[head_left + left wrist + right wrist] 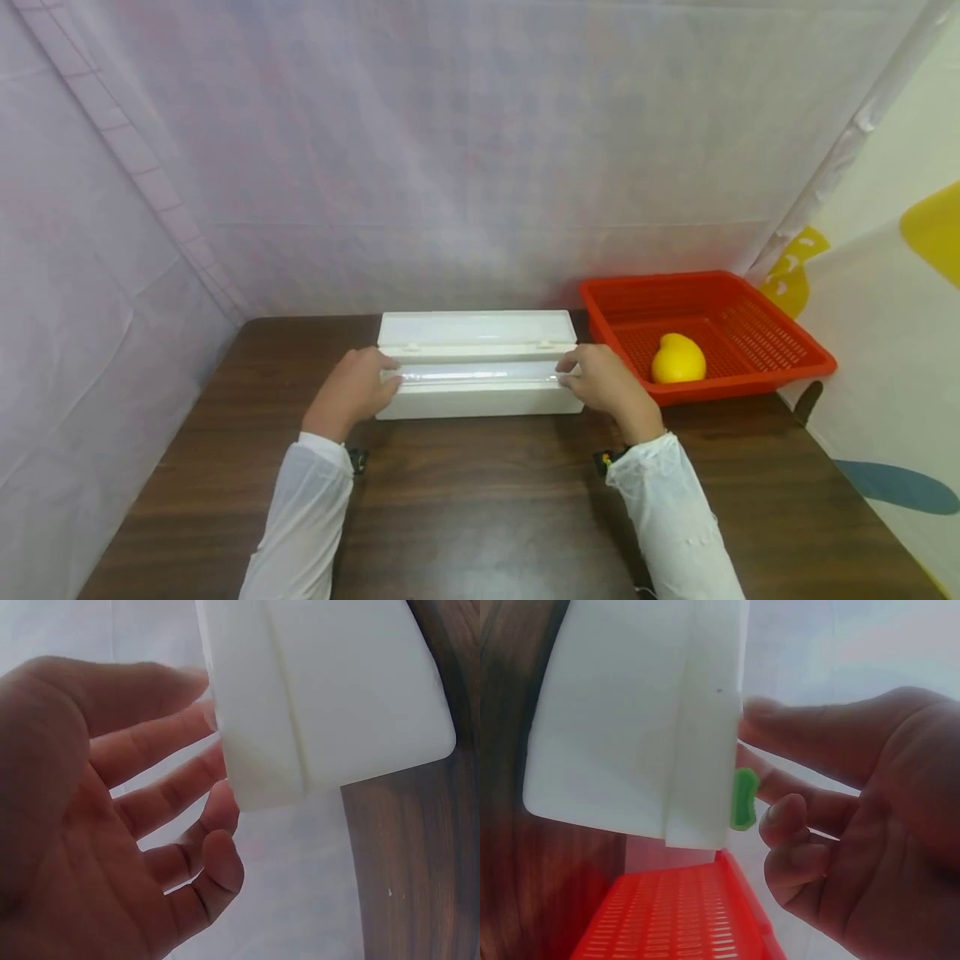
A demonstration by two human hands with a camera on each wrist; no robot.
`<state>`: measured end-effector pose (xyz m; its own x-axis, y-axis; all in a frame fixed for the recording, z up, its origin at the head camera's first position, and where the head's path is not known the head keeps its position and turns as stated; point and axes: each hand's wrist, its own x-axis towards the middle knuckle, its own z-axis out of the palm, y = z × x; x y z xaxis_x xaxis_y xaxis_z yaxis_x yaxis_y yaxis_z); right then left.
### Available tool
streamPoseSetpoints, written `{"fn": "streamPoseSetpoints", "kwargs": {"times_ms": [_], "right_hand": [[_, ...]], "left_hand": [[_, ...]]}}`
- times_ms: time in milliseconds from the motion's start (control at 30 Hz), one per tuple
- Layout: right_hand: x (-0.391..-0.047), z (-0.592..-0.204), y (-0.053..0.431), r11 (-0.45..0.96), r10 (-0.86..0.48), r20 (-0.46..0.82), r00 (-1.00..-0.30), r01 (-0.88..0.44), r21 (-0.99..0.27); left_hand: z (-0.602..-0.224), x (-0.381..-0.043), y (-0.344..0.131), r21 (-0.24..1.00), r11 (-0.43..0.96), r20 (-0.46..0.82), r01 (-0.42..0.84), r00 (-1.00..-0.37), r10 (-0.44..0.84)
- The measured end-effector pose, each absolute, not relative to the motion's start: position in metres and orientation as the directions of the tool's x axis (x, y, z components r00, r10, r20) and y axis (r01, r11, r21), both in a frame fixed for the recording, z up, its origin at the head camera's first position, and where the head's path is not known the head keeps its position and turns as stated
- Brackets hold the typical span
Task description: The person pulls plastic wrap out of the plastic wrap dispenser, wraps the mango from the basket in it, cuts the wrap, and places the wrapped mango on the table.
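A long white plastic-wrap dispenser box (480,404) lies across the table with its lid (477,327) tipped back. Inside shows a shiny roll of plastic wrap (480,372). My left hand (352,387) reaches over the box's left end, thumb and index finger at either side of the roll. At the opposite end my right hand (603,385) holds the roll the same way. In both wrist views the thumb and index fingertips go partly out of sight behind the box rim, while the other fingers bend loosely outside. A green piece (744,799) sticks out near my right fingers.
A red basket (780,379) stands at the back right, close beside the box, with a yellow mango-shaped fruit (678,359) in it. White sheeting (480,167) hangs behind the brown wooden table (480,517).
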<state>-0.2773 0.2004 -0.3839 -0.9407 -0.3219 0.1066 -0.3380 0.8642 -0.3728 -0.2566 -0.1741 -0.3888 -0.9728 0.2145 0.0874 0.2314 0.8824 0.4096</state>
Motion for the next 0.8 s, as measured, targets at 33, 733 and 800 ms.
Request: {"fn": "streamPoseSetpoints", "kwargs": {"times_ms": [33, 733, 800], "right_hand": [[-0.2773, -0.3849, 0.2, 0.866, -0.321, 0.101, -0.942, -0.335, -0.372], [-0.2836, -0.3928, 0.1984, 0.859, -0.312, 0.161, -0.936, -0.35, -0.372], [-0.2836, -0.3931, 0.1982, 0.863, -0.304, 0.16, -0.939, -0.342, -0.371]], "left_hand": [[-0.3892, -0.2565, -0.1737, 0.406, 0.883, 0.093, 0.234, -0.972, 0.215], [-0.3927, -0.2586, -0.1687, 0.374, 0.895, 0.184, 0.244, -0.965, 0.186], [-0.3925, -0.2585, -0.1687, 0.371, 0.896, 0.19, 0.245, -0.964, 0.185]]}}
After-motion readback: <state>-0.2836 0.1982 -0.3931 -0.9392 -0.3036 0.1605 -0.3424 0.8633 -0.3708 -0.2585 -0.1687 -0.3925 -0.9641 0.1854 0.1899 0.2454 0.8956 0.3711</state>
